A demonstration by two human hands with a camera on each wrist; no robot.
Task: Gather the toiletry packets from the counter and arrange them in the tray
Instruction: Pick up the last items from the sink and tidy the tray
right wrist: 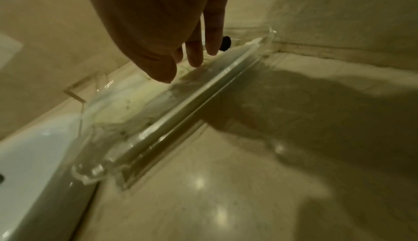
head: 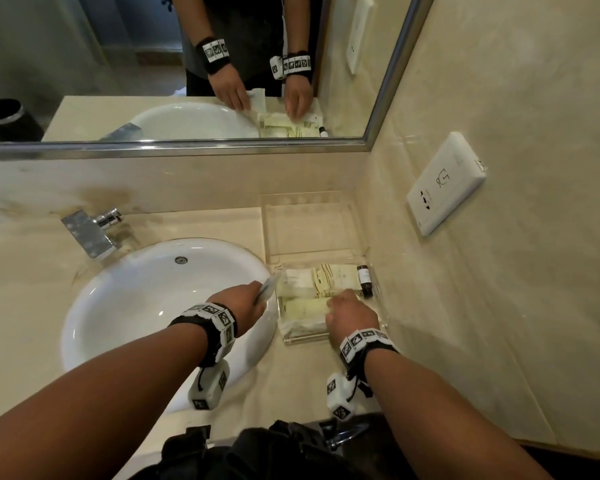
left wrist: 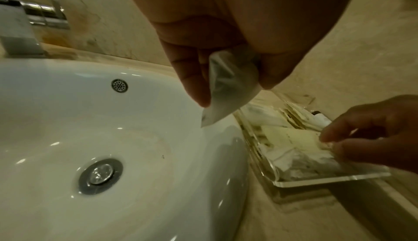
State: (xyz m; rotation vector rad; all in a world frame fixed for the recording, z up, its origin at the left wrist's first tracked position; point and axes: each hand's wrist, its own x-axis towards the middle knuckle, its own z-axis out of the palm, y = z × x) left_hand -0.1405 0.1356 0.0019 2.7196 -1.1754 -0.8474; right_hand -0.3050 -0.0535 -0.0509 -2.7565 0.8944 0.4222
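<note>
Crinkly white packet (left wrist: 228, 91) pinched in left hand (head: 245, 303); right hand (head: 352, 315) fingertips pinching pale packet (left wrist: 300, 137) in clear tray (head: 383, 315).

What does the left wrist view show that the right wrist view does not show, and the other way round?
Only the left wrist view: the left hand pinching a white paper packet above the white round basin, the basin's chrome drain plug and the chrome tap.

Only the right wrist view: the long outer wall of the clear acrylic tray seen from outside, and a wide stretch of the beige stone counter.

Both: the right hand reaching down to the pale packets in the tray, and part of the basin rim.
</note>
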